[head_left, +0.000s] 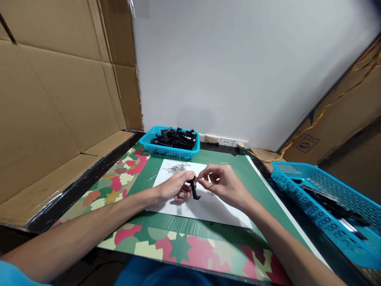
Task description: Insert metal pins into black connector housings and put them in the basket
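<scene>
My left hand (179, 186) is closed on a narrow black plastic part (194, 190), whose hooked lower end points down over the white sheet (175, 209). Close to the part's upper end, my right hand (220, 180) has thumb and forefinger pinched together. Whatever sits between those fingertips is too small to name. On the sheet behind my left hand lies a pile of tiny metal pieces (177, 168). A few more small pieces (210, 194) lie beneath my right hand.
A blue basket (169, 151) heaped with black parts (175, 137) stands at the back. Another blue basket (300, 194) with long black parts (330, 204) is at the right. Cardboard (59, 87) walls the left side. Yellow wire (320, 115) runs along the right, near wall sockets (226, 142).
</scene>
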The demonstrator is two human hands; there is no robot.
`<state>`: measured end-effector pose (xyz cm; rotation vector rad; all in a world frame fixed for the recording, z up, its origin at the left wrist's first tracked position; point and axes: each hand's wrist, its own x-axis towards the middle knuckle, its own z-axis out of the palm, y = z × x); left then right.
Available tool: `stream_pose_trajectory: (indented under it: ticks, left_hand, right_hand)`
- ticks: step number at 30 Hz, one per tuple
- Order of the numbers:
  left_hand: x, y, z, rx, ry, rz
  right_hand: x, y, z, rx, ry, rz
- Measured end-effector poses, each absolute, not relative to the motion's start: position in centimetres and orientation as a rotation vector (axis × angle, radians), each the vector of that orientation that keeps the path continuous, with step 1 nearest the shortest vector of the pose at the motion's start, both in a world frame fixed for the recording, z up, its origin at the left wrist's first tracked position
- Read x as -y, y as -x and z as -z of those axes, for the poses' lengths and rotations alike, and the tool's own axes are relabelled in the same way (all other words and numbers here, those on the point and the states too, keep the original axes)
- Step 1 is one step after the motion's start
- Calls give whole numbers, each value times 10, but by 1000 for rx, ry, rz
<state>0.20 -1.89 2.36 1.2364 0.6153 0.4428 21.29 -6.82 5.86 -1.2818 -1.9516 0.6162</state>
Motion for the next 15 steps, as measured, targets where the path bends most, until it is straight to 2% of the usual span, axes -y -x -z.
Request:
stream_pose_trajectory:
  ticks: [15]
  left_hand:
    - [22,-3,-26,-644,-1313,-518]
  right_hand:
    - [66,-213,-54,1944,1312,-589]
